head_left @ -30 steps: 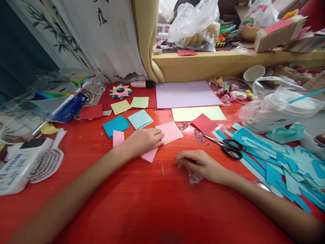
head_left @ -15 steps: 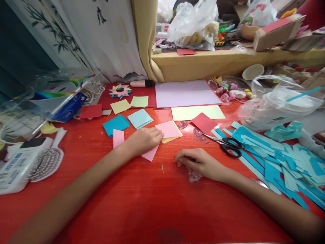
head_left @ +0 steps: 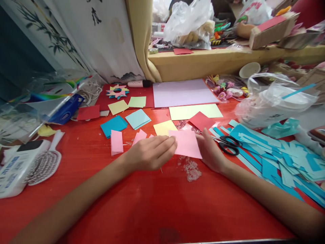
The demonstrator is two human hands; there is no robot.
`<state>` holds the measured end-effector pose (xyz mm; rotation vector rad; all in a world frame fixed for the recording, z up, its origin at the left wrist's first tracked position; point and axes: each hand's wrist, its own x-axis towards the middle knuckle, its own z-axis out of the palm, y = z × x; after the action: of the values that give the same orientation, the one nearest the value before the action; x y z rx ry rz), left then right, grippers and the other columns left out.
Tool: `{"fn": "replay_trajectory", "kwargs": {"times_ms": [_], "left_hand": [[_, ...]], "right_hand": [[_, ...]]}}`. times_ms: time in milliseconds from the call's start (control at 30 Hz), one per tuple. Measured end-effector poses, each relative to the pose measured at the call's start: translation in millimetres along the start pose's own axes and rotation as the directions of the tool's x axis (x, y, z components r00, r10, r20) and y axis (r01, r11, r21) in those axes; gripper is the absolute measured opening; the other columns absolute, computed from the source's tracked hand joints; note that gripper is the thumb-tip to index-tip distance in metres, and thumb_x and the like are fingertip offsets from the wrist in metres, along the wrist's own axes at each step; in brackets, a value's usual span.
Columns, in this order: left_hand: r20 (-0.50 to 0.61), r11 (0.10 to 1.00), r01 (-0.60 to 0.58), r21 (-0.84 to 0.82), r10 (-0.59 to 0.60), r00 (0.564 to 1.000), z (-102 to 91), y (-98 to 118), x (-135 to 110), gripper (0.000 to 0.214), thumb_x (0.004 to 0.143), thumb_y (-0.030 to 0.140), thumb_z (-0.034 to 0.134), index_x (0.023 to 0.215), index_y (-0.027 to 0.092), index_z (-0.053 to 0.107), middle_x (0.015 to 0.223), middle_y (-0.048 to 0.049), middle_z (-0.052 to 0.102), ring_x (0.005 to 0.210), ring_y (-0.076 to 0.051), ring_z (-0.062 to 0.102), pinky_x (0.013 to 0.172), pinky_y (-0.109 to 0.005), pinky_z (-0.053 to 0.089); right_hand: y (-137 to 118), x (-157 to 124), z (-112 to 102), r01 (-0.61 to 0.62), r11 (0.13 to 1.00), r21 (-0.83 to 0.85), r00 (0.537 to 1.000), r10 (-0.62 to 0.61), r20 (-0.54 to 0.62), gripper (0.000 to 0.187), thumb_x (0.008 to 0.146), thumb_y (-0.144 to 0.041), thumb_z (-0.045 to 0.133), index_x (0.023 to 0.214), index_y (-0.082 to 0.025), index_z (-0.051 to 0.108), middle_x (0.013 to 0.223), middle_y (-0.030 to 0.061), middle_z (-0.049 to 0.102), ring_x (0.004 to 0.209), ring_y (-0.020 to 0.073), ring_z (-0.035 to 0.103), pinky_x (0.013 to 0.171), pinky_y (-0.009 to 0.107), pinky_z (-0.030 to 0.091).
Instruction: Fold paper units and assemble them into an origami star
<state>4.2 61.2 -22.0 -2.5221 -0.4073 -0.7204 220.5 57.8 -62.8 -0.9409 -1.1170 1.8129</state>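
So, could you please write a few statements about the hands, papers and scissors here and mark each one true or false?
1. The left hand holds a pink sheet. True.
2. The right hand is holding the scissors. False: the scissors lie on the table, and the right hand is at the pink sheet's right edge; whether it grips the sheet, I cannot tell.
3. Blue strips are piled on the right side of the table. True.
4. The paper star lies on the purple sheet. False: the paper star lies on the red sheet, left of the purple sheet.
5. The scissors have black handles. True.
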Motion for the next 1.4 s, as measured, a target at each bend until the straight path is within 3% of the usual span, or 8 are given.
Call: {"fn": "replay_trajectory", "kwargs": {"times_ms": [133,367,433,567,633,967,1200,1400], "left_hand": [[0.081,0.992,0.123,0.009,-0.123,0.989,16.7,13,-2,0.016,0.088,0.007,0.041,0.096,0.01,0.055,0.101,-0.0124,0.067,0.093,-0.019,0.065,0.073,-0.027,0.055],[0.061,0.9,0.396,-0.182,-0.391,0.918,20.2,37,0,0.013,0.087,0.011,0.046,0.095,0.016,0.056,0.119,-0.0137,0.055,0.097,-0.02,0.06,0.073,-0.032,0.054],[0.117,0.742,0.56,-0.369,-0.561,0.82,16.2,42,4,0.01,0.089,0.015,0.046,0.09,0.017,0.056,0.121,-0.0111,0.052,0.095,-0.017,0.059,0.078,-0.032,0.054],[0.359,0.26,0.786,-0.561,-0.779,0.514,11.4,47,10,0.014,0.091,0.024,0.045,0.088,0.019,0.058,0.131,-0.0066,0.043,0.093,-0.013,0.059,0.083,-0.032,0.053],[0.396,0.149,0.8,-0.581,-0.807,0.438,12.3,47,10,0.014,0.09,0.028,0.047,0.089,0.02,0.059,0.135,-0.0056,0.04,0.098,-0.015,0.057,0.081,-0.03,0.052],[0.459,-0.09,0.709,-0.7,-0.817,0.35,22.3,44,6,0.011,0.09,0.026,0.048,0.083,0.019,0.052,0.087,0.0004,0.05,0.07,-0.008,0.053,0.061,-0.022,0.045],[0.526,-0.157,0.74,-0.654,-0.797,0.296,22.3,46,4,0.017,0.087,0.031,0.053,0.101,0.022,0.049,0.091,-0.0004,0.054,0.076,-0.01,0.055,0.062,-0.024,0.045],[0.537,-0.145,0.727,-0.671,-0.771,0.342,23.5,48,2,0.029,0.084,0.032,0.057,0.111,0.026,0.047,0.109,-0.0023,0.053,0.088,-0.013,0.056,0.069,-0.025,0.048]], "right_hand": [[4,1,0,0.031,1.0,0.0,0.994,-0.031,-0.104,0.031,0.078,-0.034,0.064,0.104,-0.018,0.06,0.097,0.0067,0.068,0.081,0.0191,0.064,0.06,0.027,0.049],[8,0,-2,0.086,0.996,0.016,0.988,-0.083,-0.133,0.017,0.081,-0.03,0.063,0.094,-0.02,0.065,0.089,0.0015,0.069,0.075,0.014,0.064,0.069,0.026,0.049],[6,0,-2,0.098,0.995,0.007,0.985,-0.096,-0.142,0.015,0.08,-0.029,0.064,0.093,-0.022,0.065,0.085,-0.0001,0.069,0.069,0.0128,0.064,0.064,0.024,0.049],[5,-3,-2,0.146,0.989,-0.036,0.987,-0.148,-0.07,0.011,0.083,-0.028,0.06,0.093,-0.023,0.064,0.071,-0.0016,0.067,0.058,0.0134,0.062,0.058,0.026,0.05],[4,-4,-2,0.165,0.984,-0.063,0.985,-0.168,-0.032,0.011,0.085,-0.027,0.058,0.093,-0.022,0.064,0.067,-0.0014,0.066,0.056,0.014,0.062,0.058,0.027,0.05],[0,-5,2,0.109,0.993,-0.042,0.99,-0.105,0.091,0.035,0.081,-0.035,0.062,0.112,-0.022,0.051,0.081,0.0016,0.067,0.063,0.0148,0.065,0.058,0.028,0.053],[-1,-10,7,0.132,0.975,-0.181,0.989,-0.117,0.091,0.028,0.086,-0.024,0.057,0.112,-0.019,0.049,0.072,0.0003,0.067,0.065,0.0137,0.066,0.063,0.027,0.055],[0,-9,5,0.153,0.968,-0.2,0.986,-0.136,0.097,0.018,0.088,-0.026,0.055,0.105,-0.019,0.053,0.067,-0.0006,0.067,0.06,0.0141,0.067,0.06,0.026,0.053]]}}
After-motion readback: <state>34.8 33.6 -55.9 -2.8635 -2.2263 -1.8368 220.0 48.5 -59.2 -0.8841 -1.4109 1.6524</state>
